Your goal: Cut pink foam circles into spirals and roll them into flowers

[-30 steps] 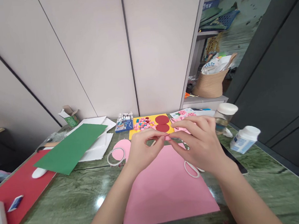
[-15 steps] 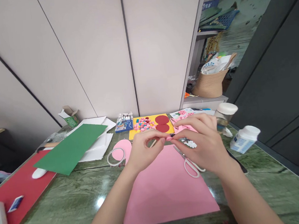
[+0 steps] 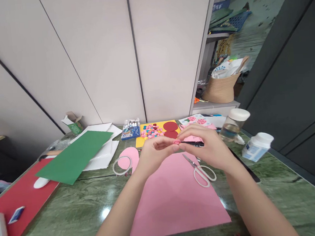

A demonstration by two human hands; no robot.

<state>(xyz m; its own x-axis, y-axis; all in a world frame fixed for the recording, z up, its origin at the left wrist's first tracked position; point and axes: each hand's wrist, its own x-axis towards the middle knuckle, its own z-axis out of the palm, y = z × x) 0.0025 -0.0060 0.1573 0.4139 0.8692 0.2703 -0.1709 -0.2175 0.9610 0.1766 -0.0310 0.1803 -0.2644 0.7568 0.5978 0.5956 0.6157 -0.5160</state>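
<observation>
Between my two hands is a small pink coil (image 3: 177,141), held above the far part of a pink sheet (image 3: 176,201). My left hand (image 3: 157,153) pinches the coil from the left with thumb and fingertips. From the right, my right hand (image 3: 205,147) has its thumb and fingers closed at the coil, around a thin black tool (image 3: 193,143) whose tip reaches the coil. What the tool is, I cannot tell. White-handled scissors (image 3: 201,171) lie on the sheet's right edge. Behind my hands, colourful small balls (image 3: 151,130) and dark red circles (image 3: 170,126) rest on a yellow sheet (image 3: 139,141).
To the left lie a green sheet (image 3: 74,155), a red board (image 3: 17,198), a roll of tape (image 3: 122,165) and a blue box (image 3: 131,131). A glass jar (image 3: 232,125), a white bottle (image 3: 257,146) and a long black object (image 3: 247,167) are at the right.
My right hand has turned and closed in, and the black tool now shows in it at the coil. More of the scissors is visible. My left hand has barely moved.
</observation>
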